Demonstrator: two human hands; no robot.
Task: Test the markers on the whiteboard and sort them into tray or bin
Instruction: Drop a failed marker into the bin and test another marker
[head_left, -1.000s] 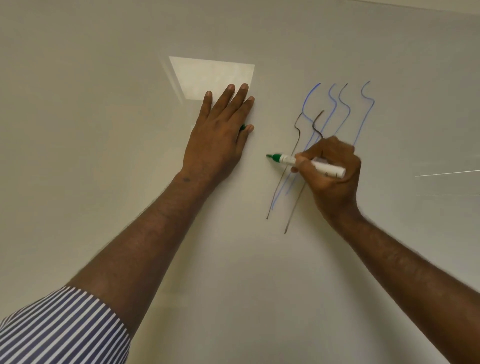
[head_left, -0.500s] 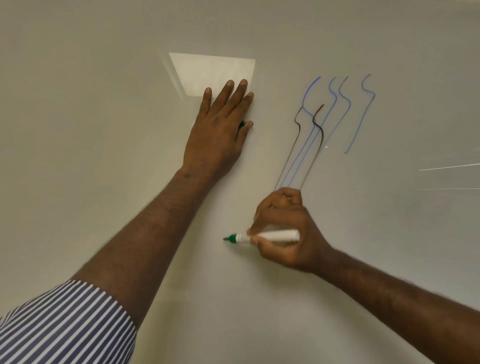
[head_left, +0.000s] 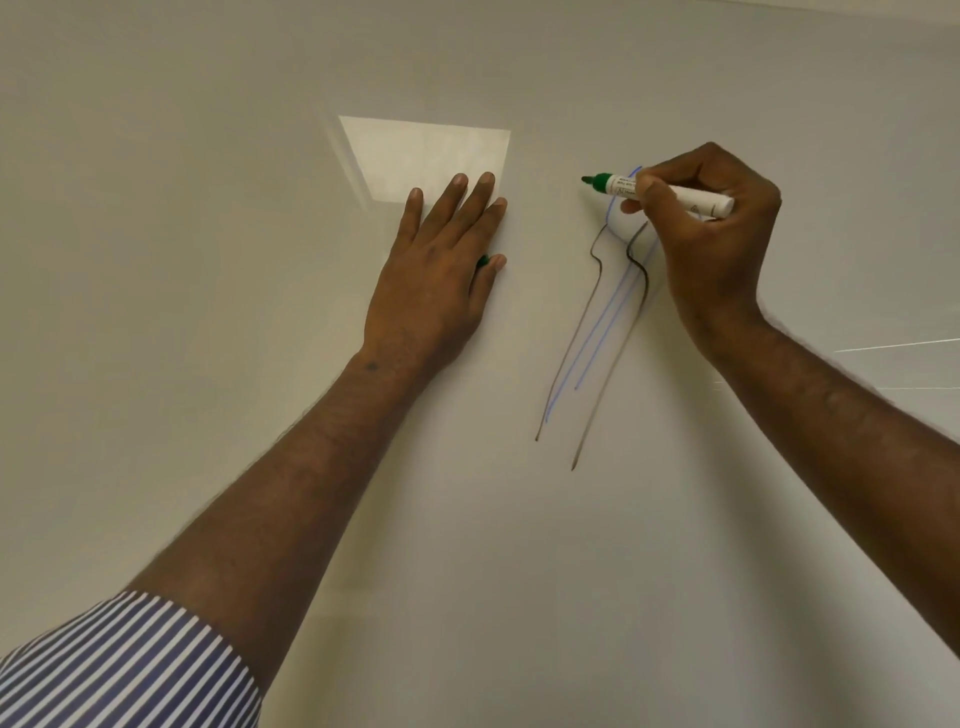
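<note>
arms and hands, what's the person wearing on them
The left arm has a sleeve with narrow blue and white stripes, pushed up so the forearm is bare. The right arm is bare as far as the picture shows; no sleeve in view. Neither the left hand nor the right hand shows gloves, rings or a watch.

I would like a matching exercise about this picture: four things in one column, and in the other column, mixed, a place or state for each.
Things:
1. green marker
2. left hand
3. green cap
4. striped sleeve

Places or states:
A. pressed flat on the whiteboard, fingers spread
B. at the bottom left corner of the view
C. uncapped, gripped in the right hand
D. peeking out by the left thumb

Pairs: 1-C, 2-A, 3-D, 4-B
</note>
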